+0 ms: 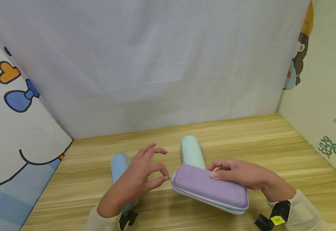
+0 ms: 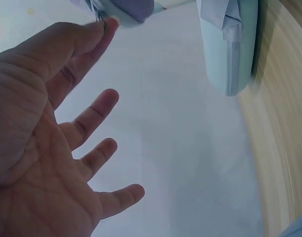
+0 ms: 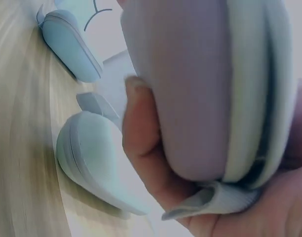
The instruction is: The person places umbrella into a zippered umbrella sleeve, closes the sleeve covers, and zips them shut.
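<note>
A purple zippered pencil case (image 1: 211, 186) is held up, tilted, above the table. My right hand (image 1: 240, 173) grips it along its far long side, thumb on top. In the right wrist view a dark gap runs along the seam of the purple case (image 3: 190, 89), near a grey fabric tab (image 3: 215, 200). My left hand (image 1: 145, 170) pinches the small zipper pull (image 2: 97, 14) at the case's left end between thumb and forefinger; its other fingers are spread.
A mint-green pencil case (image 1: 191, 150) lies behind the purple one. To the left, a blue pencil case (image 1: 119, 165) lies partly hidden by my left hand and forearm. The wood-grain table (image 1: 243, 134) meets a pale cloth (image 1: 156, 64) at the back, with printed panels on both sides.
</note>
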The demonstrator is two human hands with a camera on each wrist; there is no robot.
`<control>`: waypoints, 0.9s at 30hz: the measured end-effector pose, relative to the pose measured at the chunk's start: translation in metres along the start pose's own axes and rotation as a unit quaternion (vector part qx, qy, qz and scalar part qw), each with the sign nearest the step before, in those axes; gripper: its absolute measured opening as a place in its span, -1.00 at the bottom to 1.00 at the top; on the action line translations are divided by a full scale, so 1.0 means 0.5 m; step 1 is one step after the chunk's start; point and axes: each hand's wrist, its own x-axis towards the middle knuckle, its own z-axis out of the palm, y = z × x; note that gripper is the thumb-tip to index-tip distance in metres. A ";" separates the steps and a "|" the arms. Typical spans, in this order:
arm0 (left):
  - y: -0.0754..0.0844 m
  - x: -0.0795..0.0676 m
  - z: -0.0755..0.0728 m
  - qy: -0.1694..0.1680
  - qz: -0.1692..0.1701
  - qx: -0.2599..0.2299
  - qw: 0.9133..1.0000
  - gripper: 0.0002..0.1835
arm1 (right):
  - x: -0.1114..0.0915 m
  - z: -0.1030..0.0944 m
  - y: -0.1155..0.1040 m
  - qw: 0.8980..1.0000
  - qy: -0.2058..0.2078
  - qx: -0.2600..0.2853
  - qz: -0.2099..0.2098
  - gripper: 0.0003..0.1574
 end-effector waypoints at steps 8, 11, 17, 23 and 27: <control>0.008 0.002 -0.003 0.030 0.018 0.010 0.999 -0.78 | 0.007 0.013 -0.007 0.996 0.078 0.019 0.025 -0.56; 0.021 0.005 -0.004 0.042 0.043 0.030 0.998 -0.80 | 0.010 0.019 -0.006 0.995 0.097 0.024 0.026 -0.54; 0.059 0.011 0.004 0.069 0.084 0.092 0.990 -0.78 | 0.019 0.032 0.003 0.993 0.115 0.035 0.011 -0.59; 0.101 0.015 0.030 0.040 0.102 0.115 0.987 -0.82 | 0.028 0.041 0.009 0.994 0.103 0.035 -0.001 -0.64; 0.115 0.017 0.038 0.022 0.105 0.107 0.988 -0.84 | 0.029 0.041 0.008 0.994 0.102 0.025 0.005 -0.64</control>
